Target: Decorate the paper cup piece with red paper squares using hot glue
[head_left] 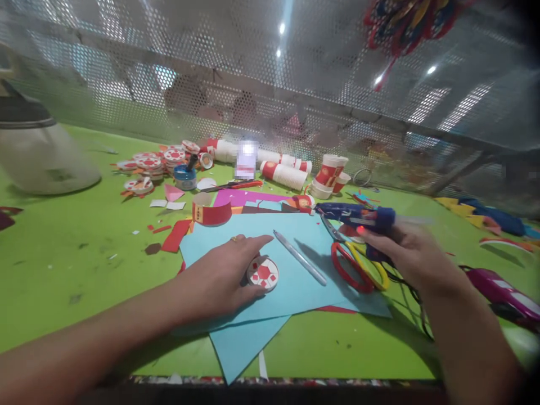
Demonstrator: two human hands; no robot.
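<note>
Light blue paper sheets lie on the green table. On them my left hand is closed round the edge of a small white disc with red shapes, thumb below and fingers above. My right hand grips a dark blue glue gun, its nozzle pointing left and a red light glowing on it. A silvery pen lies right of the disc. Scissors with red and yellow handles rest on the paper, beneath and left of the glue gun.
Paper cups, a blue glue pot and stacked red-and-white discs stand farther back. A large pale container is at the left. A magenta tool lies at the right, with a dark cord near my right wrist.
</note>
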